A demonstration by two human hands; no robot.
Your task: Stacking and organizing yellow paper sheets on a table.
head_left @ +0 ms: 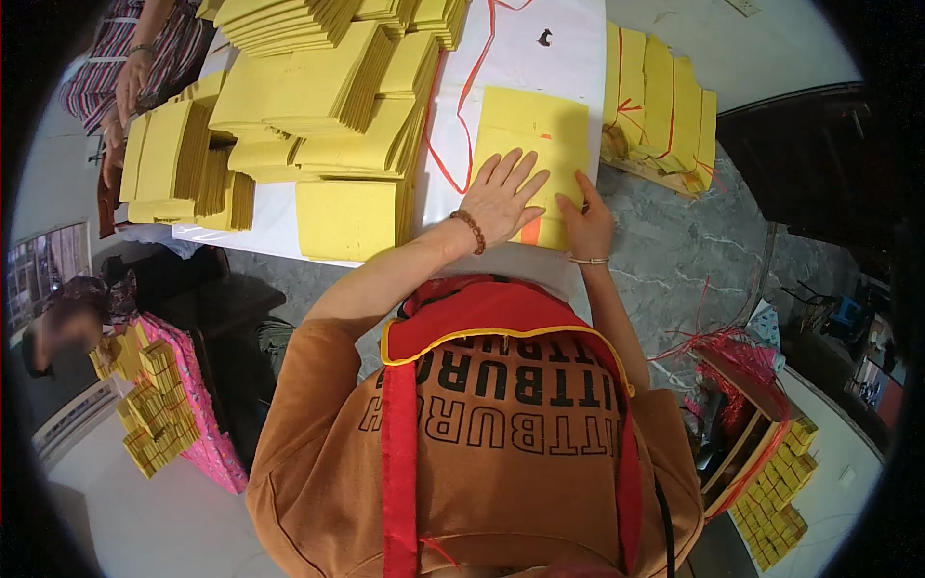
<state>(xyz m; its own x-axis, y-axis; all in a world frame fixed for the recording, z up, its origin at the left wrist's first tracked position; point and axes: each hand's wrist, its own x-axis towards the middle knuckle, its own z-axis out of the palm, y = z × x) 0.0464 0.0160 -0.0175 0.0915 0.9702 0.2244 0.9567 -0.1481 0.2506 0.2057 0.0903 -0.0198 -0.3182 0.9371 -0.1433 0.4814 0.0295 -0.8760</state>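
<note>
A sheet or stack of yellow paper (pixel 535 111) lies on the white-covered table in front of me. My left hand (pixel 501 197), with a beaded bracelet at the wrist, rests flat on it with fingers spread. My right hand (pixel 588 222), a thin bangle at its wrist, is at the paper's right edge, thumb and forefinger apart. An orange-red strip (pixel 531 231) shows on the paper between my hands. Just left of the paper a red ribbon (pixel 462 106) lies in a loop on the table.
Stacks of folded yellow paper (pixel 289 91) fill the table's left side. Tied yellow bundles (pixel 665 101) stand beyond its right edge. Another person's hand (pixel 133 87) is at the far left. Red strings (pixel 747 380) hang over a wooden frame at the lower right.
</note>
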